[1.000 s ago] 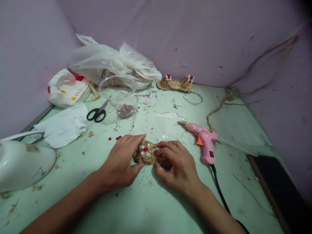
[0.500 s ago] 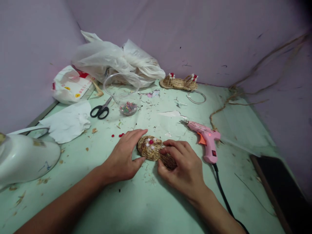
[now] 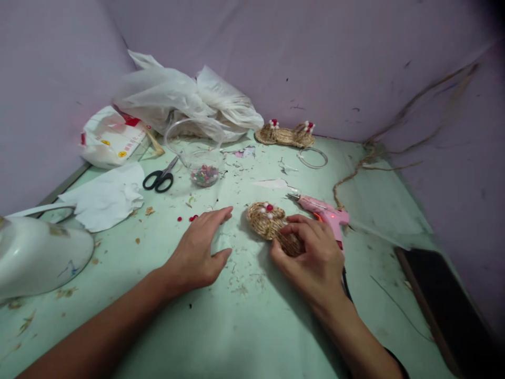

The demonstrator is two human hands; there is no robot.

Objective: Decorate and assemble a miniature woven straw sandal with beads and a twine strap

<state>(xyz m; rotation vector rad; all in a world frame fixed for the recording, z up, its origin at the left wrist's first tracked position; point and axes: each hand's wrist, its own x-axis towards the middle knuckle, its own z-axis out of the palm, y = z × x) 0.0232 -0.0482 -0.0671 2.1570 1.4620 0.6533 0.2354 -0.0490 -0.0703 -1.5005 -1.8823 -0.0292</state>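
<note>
A small woven straw slipper (image 3: 262, 222) bears a flower of white beads round a red one. My right hand (image 3: 311, 252) grips its near end, hiding part of it, and holds it just in front of the pink glue gun (image 3: 324, 209). To the left, my left hand (image 3: 201, 250) is empty, its fingers and thumb apart, close to the table. Several loose red beads (image 3: 192, 218) lie just beyond its fingers.
A clear cup of mixed beads (image 3: 205, 173) and black-handled scissors (image 3: 160, 179) are behind my left hand. Two more straw slippers (image 3: 284, 137) rest by the wall, near plastic bags (image 3: 189, 100). A dark phone-like slab (image 3: 437, 295) lies right; a white pot-like object (image 3: 47, 258), left.
My right hand has carried the straw slipper to the right and slightly away, now partly covering the glue gun. My left hand has let go and is apart from it.
</note>
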